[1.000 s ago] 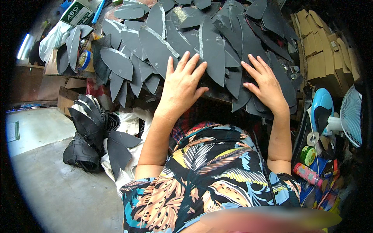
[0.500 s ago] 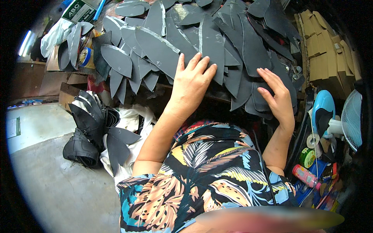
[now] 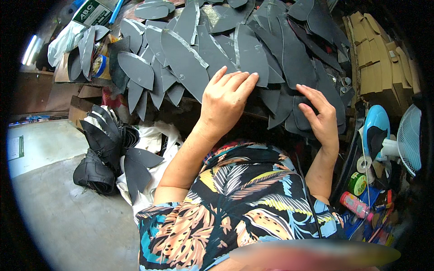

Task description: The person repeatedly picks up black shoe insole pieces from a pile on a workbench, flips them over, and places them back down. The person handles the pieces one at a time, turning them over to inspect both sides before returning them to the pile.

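Note:
Several dark grey, leaf-shaped flat pieces (image 3: 235, 49) lie overlapping in a big heap across a work surface in front of me. My left hand (image 3: 224, 100) rests palm down on the near edge of the heap, fingers together and stretched over the pieces. Further right, my right hand (image 3: 322, 116) lies flat on a small pile of the same grey pieces (image 3: 289, 113) at the heap's near right edge, fingers spread. Neither hand is closed around a piece. My patterned shirt (image 3: 244, 203) fills the lower middle.
A bundle of dark pieces (image 3: 108, 149) stands on white cloth at the lower left, above a concrete floor (image 3: 54, 212). Stacked brown cardboard (image 3: 379, 63) sits at the right, with a white fan (image 3: 409, 135), tape rolls (image 3: 357, 183) and a pink bottle (image 3: 356, 205) below it.
Both hands have slid back toward me, from the middle of the heap to its near edge. The left hand's fingers have drawn together.

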The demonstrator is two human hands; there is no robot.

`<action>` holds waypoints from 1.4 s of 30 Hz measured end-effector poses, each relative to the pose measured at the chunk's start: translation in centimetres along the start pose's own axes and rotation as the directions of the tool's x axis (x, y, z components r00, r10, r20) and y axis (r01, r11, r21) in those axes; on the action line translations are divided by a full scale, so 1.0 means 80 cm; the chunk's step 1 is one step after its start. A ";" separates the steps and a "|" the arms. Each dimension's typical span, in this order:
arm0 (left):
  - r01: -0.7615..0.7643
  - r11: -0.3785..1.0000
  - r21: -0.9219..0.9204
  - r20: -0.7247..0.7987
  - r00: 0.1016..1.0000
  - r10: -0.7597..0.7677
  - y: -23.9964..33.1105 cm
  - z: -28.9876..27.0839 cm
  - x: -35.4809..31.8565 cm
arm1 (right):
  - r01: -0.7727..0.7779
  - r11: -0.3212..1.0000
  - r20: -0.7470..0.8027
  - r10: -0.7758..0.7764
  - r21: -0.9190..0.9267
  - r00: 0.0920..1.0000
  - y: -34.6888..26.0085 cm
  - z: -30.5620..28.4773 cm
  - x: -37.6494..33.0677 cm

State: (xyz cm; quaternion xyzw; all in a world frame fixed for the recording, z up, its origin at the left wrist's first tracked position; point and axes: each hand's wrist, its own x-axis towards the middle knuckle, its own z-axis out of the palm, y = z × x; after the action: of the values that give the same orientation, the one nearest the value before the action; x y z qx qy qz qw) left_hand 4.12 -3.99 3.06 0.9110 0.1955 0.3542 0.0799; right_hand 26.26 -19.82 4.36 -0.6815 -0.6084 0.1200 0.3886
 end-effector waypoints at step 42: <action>0.093 0.968 0.234 0.092 0.989 -0.118 -0.025 -0.014 -0.055 | 0.117 0.986 -0.081 -0.108 0.118 0.991 -0.023 0.067 0.037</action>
State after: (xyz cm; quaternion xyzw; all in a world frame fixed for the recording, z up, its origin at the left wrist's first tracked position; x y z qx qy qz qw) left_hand -0.22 -3.98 0.62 0.9198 0.2789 0.2760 0.0033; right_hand 22.14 -15.12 2.91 -0.6249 -0.6227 0.1094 0.4580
